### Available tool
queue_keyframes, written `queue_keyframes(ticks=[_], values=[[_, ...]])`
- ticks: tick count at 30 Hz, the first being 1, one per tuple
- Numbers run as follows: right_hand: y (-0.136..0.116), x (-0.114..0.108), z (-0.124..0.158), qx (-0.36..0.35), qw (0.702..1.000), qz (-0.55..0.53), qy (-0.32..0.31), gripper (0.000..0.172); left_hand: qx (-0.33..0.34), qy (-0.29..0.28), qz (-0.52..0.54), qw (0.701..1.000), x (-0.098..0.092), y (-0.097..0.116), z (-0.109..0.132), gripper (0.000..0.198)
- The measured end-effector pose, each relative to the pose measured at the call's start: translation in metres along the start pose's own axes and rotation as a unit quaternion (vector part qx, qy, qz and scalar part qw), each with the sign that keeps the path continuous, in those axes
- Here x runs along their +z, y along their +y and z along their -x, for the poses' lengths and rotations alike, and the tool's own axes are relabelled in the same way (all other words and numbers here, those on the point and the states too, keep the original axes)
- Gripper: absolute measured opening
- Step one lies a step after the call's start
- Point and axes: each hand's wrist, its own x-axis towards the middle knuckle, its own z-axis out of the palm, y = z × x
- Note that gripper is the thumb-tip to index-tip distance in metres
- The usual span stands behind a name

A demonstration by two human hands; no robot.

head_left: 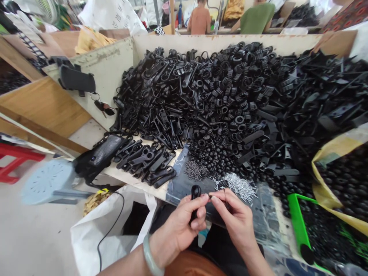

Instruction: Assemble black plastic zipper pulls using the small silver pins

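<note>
My left hand (184, 220), with a pale green bangle at the wrist, is closed around a black plastic part (196, 193) whose rounded end stands up above the fingers. My right hand (234, 216) is closed in a pinch close to the left thumb tip. Something tiny and dark sits between those fingertips, too small to name. Just beyond the hands lie a pile of silver pins (237, 186), a heap of small dark pieces (196, 170) and many round black balls (220, 157). Black handle-like parts (148, 159) are lined up to the left.
A large mound of black plastic parts (201, 88) fills the wooden bin. At right are a green crate (297, 218) and a yellow bag (319, 184) of black balls. A white sack (86, 234) and blue stool (47, 180) stand at left. Two people (257, 17) sit beyond.
</note>
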Motion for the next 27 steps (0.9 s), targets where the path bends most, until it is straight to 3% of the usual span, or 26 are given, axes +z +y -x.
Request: queue_keyframes(ticks=[6, 14, 20, 27], values=[[-0.005, -0.008, -0.001, -0.081, 0.992, 0.079, -0.050, 0.016, 0.070, 0.053, -0.092, 0.992, -0.002, -0.002, 0.002, 0.041], [-0.005, -0.007, 0.000, 0.017, 0.999, -0.015, -0.030, 0.011, 0.039, 0.039, -0.088, 0.995, -0.003, -0.003, -0.001, 0.048], [-0.001, -0.011, 0.001, 0.084, 0.994, -0.035, -0.059, 0.023, 0.074, 0.017, -0.141, 0.987, -0.007, -0.002, -0.002, 0.046], [-0.002, -0.011, -0.001, 0.091, 0.993, -0.015, -0.076, 0.024, 0.071, 0.010, -0.142, 0.987, -0.012, -0.001, -0.006, 0.046]])
